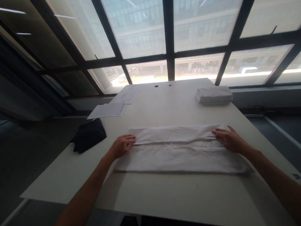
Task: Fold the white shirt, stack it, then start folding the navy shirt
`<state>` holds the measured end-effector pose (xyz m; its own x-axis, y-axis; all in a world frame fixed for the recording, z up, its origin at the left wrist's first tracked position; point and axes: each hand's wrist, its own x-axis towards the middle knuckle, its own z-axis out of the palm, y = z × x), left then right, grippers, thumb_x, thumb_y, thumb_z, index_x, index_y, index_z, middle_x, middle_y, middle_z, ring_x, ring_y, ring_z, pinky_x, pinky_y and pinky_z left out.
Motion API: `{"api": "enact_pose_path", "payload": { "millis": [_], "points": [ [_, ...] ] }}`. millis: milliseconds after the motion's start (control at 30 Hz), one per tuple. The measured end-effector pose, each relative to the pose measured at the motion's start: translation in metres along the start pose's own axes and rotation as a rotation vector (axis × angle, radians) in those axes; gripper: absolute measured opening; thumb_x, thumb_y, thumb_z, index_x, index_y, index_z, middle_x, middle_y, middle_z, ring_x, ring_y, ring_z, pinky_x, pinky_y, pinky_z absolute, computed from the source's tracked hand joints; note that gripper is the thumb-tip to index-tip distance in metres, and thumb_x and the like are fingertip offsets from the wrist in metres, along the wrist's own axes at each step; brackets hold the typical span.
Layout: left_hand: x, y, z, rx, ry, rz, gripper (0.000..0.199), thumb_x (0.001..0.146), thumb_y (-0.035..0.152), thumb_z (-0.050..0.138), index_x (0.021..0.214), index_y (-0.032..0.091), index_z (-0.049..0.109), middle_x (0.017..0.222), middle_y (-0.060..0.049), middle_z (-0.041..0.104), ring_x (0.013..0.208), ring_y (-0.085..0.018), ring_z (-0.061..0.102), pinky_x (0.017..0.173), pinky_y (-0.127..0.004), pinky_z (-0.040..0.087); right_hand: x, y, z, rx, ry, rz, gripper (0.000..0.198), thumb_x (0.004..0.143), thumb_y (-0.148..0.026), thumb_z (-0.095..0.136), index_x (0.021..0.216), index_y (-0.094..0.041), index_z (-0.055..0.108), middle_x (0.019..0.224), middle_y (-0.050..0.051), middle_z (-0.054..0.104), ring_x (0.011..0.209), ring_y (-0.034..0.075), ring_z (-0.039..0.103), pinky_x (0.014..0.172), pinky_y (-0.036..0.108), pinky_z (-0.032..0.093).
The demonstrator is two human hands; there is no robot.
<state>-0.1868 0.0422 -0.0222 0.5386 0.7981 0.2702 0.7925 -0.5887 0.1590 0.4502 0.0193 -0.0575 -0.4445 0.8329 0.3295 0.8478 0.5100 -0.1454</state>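
Observation:
A white cloth (176, 160) lies across the table in front of me, its far and near edges folded in so that they meet along a line near the middle. Its exact kind does not show. At the left end of the far flap, my left hand (122, 145) is closed with the fingers on top of the edge. My right hand (227, 139) grips the right end of the same flap, thumb and fingers closed on the fabric. Slight wrinkles run along the flap between the hands.
On the white table (153, 195), a stack of folded white cloths (214, 95) sits at the back right. A dark folded cloth (89, 135) rests by the left edge, with paper sheets (107, 110) behind it. Large windows (137, 24) stand beyond the table.

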Motion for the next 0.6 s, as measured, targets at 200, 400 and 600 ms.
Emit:
{"api": "enact_pose_path", "payload": {
  "millis": [200,400,600],
  "points": [
    [0.063,0.088,0.018,-0.018,0.092,-0.064,0.042,0.102,0.032,0.040,0.133,0.018,0.064,0.137,-0.010,0.065,0.130,-0.023,0.057,0.115,-0.046,0.039,0.049,-0.057,0.001,0.046,0.106,0.065,0.048,0.088,-0.010,0.040,0.127,-0.020,0.065,0.145,0.011,0.058,0.141,0.024,0.046,0.118,0.054,0.028],
    [0.137,0.165,0.082,0.018,-0.097,-0.067,0.052,0.107,0.033,0.028,0.154,0.014,0.040,0.159,-0.014,0.039,0.150,-0.025,0.031,0.122,-0.050,0.023,0.130,-0.149,0.039,0.113,-0.035,0.252,0.052,0.100,-0.023,0.031,0.149,-0.012,0.046,0.160,0.015,0.037,0.150,0.027,0.027,0.119,0.054,0.022],
    [0.147,0.169,0.118,0.078,-0.194,-0.047,0.060,0.105,0.041,0.032,0.159,0.014,0.028,0.164,-0.015,0.027,0.153,-0.031,0.021,0.122,-0.056,0.017,0.152,-0.180,0.075,0.097,-0.171,0.209,0.057,0.100,-0.020,0.030,0.155,-0.007,0.037,0.162,0.019,0.030,0.151,0.030,0.023,0.121,0.051,0.017]
  ]
}}
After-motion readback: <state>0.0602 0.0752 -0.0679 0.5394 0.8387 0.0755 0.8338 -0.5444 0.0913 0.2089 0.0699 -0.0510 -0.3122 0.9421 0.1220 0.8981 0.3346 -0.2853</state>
